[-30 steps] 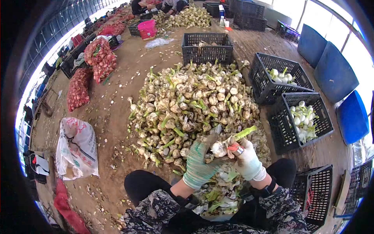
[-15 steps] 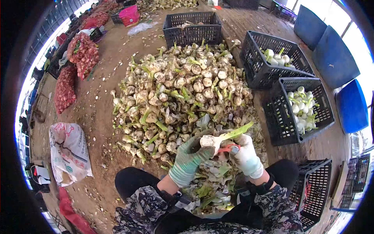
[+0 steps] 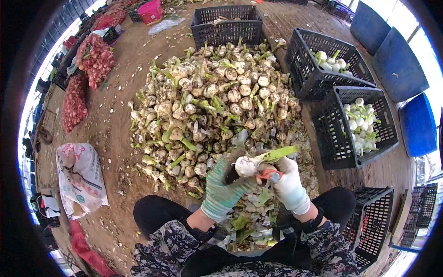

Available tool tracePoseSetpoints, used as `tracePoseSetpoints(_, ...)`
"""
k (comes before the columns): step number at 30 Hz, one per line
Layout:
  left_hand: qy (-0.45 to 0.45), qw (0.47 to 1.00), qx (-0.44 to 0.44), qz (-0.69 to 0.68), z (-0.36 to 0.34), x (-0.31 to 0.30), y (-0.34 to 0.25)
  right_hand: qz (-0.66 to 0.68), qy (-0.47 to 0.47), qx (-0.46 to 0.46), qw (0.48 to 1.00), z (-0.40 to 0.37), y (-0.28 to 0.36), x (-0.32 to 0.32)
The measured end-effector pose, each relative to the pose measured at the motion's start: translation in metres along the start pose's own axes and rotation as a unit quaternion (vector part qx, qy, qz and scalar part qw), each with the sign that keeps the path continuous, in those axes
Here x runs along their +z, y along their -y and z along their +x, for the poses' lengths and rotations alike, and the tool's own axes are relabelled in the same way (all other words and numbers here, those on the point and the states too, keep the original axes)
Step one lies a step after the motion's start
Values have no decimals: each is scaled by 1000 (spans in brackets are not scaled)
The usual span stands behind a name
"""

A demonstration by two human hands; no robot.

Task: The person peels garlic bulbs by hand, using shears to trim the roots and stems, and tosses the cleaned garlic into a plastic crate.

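The green-and-white-gloved left hand (image 3: 223, 188) has its grip round a roundish white, purple-tinged garlic bulb (image 3: 245, 166); the white-gloved right hand (image 3: 291, 184) has its grip closed on a small red-orange tool (image 3: 266, 174) with a grey end, can't tell from here if it also pinches the long green stem (image 3: 279, 153). I'd brace the bulb firmly and work the tool in short strokes, clear of the left hand. Bulb's held above pale green leaf scraps (image 3: 242, 222), long axis roughly crosswise, stem pointing right and slightly forward.
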State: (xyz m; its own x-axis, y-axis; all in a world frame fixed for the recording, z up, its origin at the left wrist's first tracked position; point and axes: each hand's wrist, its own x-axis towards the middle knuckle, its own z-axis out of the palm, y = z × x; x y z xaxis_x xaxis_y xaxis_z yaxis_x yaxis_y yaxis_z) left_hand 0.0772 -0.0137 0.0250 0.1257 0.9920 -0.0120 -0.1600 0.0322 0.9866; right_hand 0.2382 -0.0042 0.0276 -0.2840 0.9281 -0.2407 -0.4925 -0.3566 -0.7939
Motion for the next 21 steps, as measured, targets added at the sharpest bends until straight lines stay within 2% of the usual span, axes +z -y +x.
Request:
tracePoseSetpoints(1,0,1000,-1,-1,0,0,2,-111,-22,-73,991,2,-4,-1)
tracePoseSetpoints(2,-9,996,-48,-74,0,-1,4,-221,-44,-145,964,4,-7,-2)
tracePoseSetpoints(3,-17,984,-96,-147,0,-2,7,-221,-46,-145,964,4,-9,-1)
tracePoseSetpoints(4,-17,984,-98,-148,1,-2,8,-233,-60,-154,958,4,-11,-1)
tracePoseSetpoints(5,-38,973,-144,-175,4,-2,9,-245,-74,-163,953,4,-12,0)
tracePoseSetpoints(6,-60,959,-188,-202,8,-2,9,-240,-80,-107,961,4,-10,-1)
tracePoseSetpoints(7,-81,942,-231,-228,10,-2,11,-240,-80,-107,962,5,-10,-1)
tracePoseSetpoints(8,-124,956,-46,-262,10,6,28,-155,-119,-29,980,6,-9,-1)
tracePoseSetpoints(9,-128,955,-45,-263,10,9,26,-69,-156,52,984,7,-9,-1)
tracePoseSetpoints(10,-103,985,-12,-140,7,10,23,-144,-151,7,978,8,-13,0)
tracePoseSetpoints(11,-75,997,19,-14,5,12,18,-144,-151,10,978,4,-11,2)
tracePoseSetpoints(12,-55,997,-29,-48,4,4,8,-169,-109,-16,980,-3,-2,12)
tracePoseSetpoints(13,-4,999,-43,30,6,-9,3,-193,-65,-41,978,-6,3,16)
tracePoseSetpoints(14,20,995,-94,-15,7,-12,-1,-214,-39,-80,973,-3,2,9)
tracePoseSetpoints(15,44,987,-143,-60,7,-13,-4,-214,-40,-80,973,-1,0,3)
tracePoseSetpoints(16,44,987,-143,-60,6,-14,-2,-325,-33,-130,936,1,0,-2)
tracePoseSetpoints(17,52,970,-191,-139,4,-15,1,-431,-25,-178,884,2,0,-5)
tracePoseSetpoints(18,59,945,-239,-217,3,-16,3,-366,-17,-172,914,1,1,-3)
tracePoseSetpoints(19,58,944,-240,-217,2,-19,3,-367,-16,-170,915,-1,3,-2)
tracePoseSetpoints(20,108,924,-276,-240,3,-24,1,-224,-17,-71,972,-4,6,-2)
tracePoseSetpoints(21,158,900,-311,-262,3,-26,0,-75,-18,30,997,-6,8,-4)
